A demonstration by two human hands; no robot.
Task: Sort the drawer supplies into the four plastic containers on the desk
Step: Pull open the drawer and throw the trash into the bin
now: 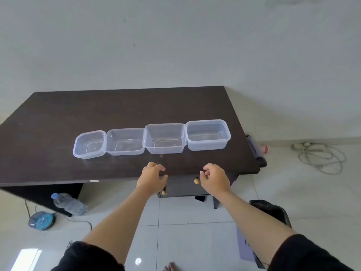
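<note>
Clear plastic makes up the four containers (152, 139), which are lined up in a row across the middle of the dark counter (58, 114), rims touching or nearly so. All four appear unfilled, so the sorting is judged not yet begun. The row seems to have been laid just behind the drawer (181, 185), presumably so each supply can be lifted straight up and dropped in.

The drawer front is seen below the counter's near edge, with two small wooden knobs (196, 181). No supplies are in sight; they are taken to lie inside the closed drawer.

Both arms are stretched forward. The left hand (153, 178) hangs over the left knob with fingers loosely curled, nothing held. The right hand (214, 178) is likewise loosely curled and unladen, just beside the right knob.
</note>
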